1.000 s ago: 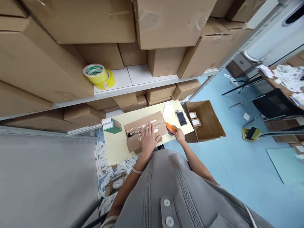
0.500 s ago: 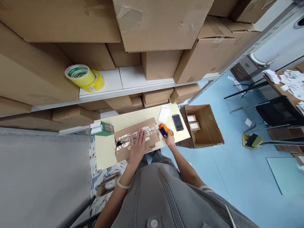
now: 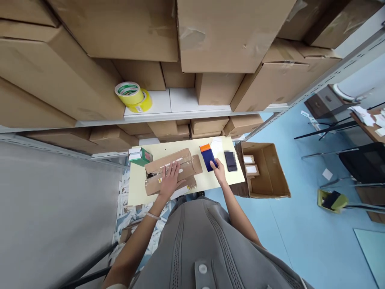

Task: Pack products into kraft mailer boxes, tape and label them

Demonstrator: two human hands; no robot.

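My left hand [image 3: 170,181] rests on a brown cardboard box [image 3: 164,160], its fingers spread across the top. Shiny clear tape shows along the box's seam, and a brown flap [image 3: 197,164] sticks out at its right end. Just right of the box, my right hand [image 3: 219,171] grips the near end of a dark blue and orange tape dispenser [image 3: 207,155]. More cardboard with a label [image 3: 188,188] shows below the box, partly hidden by my left hand. Beside the dispenser lies a dark phone [image 3: 231,161], partly blurred out.
A green box [image 3: 140,156] stands on the left of the pale yellow tabletop [image 3: 135,192]. White paper [image 3: 217,147] lies at the back. An open carton [image 3: 272,168] holding small boxes is at the right. Yellow tape rolls [image 3: 134,97] sit on the shelf among cartons.
My right hand has turned the tape dispenser and lifted it away from the box's right end, where a flap now shows. My left hand stays on the box. The view has shifted.
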